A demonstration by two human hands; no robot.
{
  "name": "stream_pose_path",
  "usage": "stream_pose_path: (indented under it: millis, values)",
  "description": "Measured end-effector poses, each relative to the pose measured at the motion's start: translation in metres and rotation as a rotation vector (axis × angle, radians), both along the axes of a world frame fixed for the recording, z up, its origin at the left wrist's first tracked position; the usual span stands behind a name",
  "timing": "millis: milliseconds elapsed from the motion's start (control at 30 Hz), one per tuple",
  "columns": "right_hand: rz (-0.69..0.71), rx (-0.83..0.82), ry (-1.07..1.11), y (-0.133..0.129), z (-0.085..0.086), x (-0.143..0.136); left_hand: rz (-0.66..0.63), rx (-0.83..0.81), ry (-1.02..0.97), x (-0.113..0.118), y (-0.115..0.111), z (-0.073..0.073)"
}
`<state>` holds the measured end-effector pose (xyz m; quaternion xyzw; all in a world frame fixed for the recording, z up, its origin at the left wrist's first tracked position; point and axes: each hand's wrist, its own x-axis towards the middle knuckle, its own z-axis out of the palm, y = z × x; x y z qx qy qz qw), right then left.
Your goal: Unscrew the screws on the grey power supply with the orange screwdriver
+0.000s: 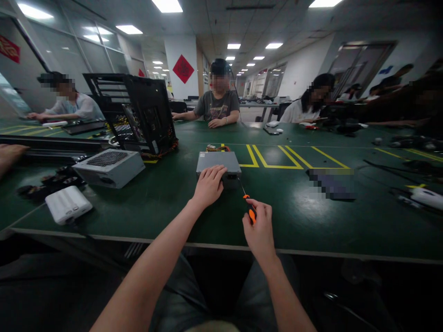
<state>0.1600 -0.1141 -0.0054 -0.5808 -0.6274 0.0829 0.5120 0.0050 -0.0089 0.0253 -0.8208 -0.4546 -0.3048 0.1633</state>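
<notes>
A grey metal computer power supply unit (214, 159) stands in front of me, with coloured cables at its far side. My left hand (208, 184) bears on its top and near edge, fingers laid over the casing and holding it. To the right, my right hand (259, 226) is closed around an orange and black screwdriver (251, 214). The screwdriver's thin shaft points up and left at the unit's near right corner, beside the power socket. Whether the tip touches a screw is too small to tell.
On the green table (166, 212) stand a second power supply (110, 168), a white power bank (68, 204) and an open black computer case (148, 113). A blurred dark object (332, 182) lies right. A person (218, 101) sits opposite; another person's hand (10, 154) shows far left.
</notes>
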Motion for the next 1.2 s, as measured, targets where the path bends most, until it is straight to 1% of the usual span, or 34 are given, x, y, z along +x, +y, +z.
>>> stream_pose_path:
  millis: [167,367,600,733,867,933,1200]
  values:
    - [-0.008,0.015,0.015,-0.003,-0.002,0.001,0.011,-0.003,-0.009,0.003,0.003,-0.005]
    - [0.026,-0.013,0.055,-0.002,-0.002,0.006,0.009,0.026,0.019,0.004,0.008,-0.01]
    - [0.012,-0.036,0.012,-0.002,0.0,0.003,-0.002,0.02,0.019,0.003,0.008,-0.01]
    - [0.014,-0.032,0.027,-0.002,-0.002,0.004,0.0,0.012,0.026,0.001,0.009,-0.009]
    - [0.019,-0.106,0.107,-0.002,-0.004,0.006,-0.011,0.008,0.038,0.0,0.009,-0.008]
    - [0.028,-0.142,0.107,0.0,-0.004,0.006,-0.01,0.008,0.037,-0.001,0.01,-0.008]
    - [0.004,-0.083,0.043,0.003,-0.005,0.003,-0.01,0.008,0.018,-0.003,0.012,-0.011]
